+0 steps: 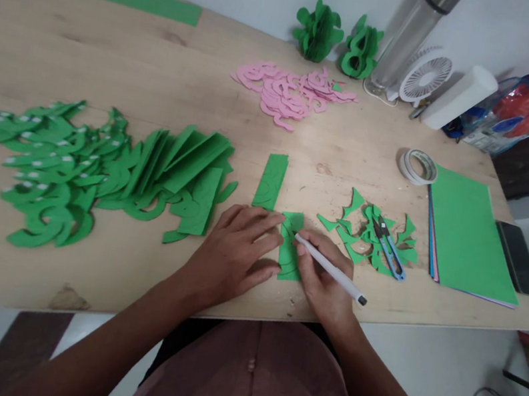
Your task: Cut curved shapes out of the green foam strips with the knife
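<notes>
My right hand [328, 273] grips a white pen [333, 270], its tip down on a small green paper piece [289, 256] with dark curved lines drawn on it. Flat on the table, my left hand [240, 248] has its fingers stretched out, the fingertips at the left edge of that piece. Just beyond it lies another green paper strip [270, 182], also marked with a curve. To the left of my left hand are folded green papers [189, 162] and a heap of green curved cut-outs [61, 171], some with whitish patches.
Thread snips [390, 249] rest on green scraps [356, 237] at the right. Beyond are tape rolls [418, 167], a paper stack [474, 233] and a dark phone [518, 257]. Pink cut-outs [286, 93], green paper ornaments [317, 31] and a small fan [425, 76] occupy the back.
</notes>
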The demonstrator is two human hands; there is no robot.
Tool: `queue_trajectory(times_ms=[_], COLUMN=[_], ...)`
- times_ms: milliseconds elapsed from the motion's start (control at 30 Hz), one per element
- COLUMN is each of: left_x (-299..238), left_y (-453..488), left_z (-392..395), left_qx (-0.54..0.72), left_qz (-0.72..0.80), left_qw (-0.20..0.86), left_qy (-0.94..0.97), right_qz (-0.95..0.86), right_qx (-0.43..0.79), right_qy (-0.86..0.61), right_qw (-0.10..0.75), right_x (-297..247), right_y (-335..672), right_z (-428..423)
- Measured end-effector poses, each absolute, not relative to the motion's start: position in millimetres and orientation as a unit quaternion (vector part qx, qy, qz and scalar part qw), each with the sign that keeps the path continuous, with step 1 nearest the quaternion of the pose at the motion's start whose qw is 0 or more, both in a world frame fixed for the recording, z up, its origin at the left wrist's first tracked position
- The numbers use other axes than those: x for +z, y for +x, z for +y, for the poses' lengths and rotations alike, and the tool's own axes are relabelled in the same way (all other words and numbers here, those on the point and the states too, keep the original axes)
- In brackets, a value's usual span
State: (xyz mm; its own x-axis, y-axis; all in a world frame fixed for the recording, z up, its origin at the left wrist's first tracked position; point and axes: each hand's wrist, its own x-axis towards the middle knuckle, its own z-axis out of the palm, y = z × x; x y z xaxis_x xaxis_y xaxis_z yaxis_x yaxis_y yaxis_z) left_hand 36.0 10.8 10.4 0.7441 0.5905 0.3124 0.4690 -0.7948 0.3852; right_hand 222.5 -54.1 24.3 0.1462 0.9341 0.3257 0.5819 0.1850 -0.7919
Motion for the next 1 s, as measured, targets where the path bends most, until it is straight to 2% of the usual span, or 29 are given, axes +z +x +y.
queue_trajectory(times_ms=[267,1000], left_x=[12.5,14.1], left_y=[36.2,35.3], left_z=[10.4,10.3], left_qx=[0.205,0.197], left_qz=[0.292,0.284], left_qw=[0.149,0.148], left_qy=[0.922,0.927], right_qz=[-0.703,-0.714], right_qx=[0.117,0.111], right_qy=[-0.583,-0.579], right_qw=[0.389,0.379], right_x=[21.7,18.1], right_y=[224.5,226.8], right_z=[-54.6,-54.5])
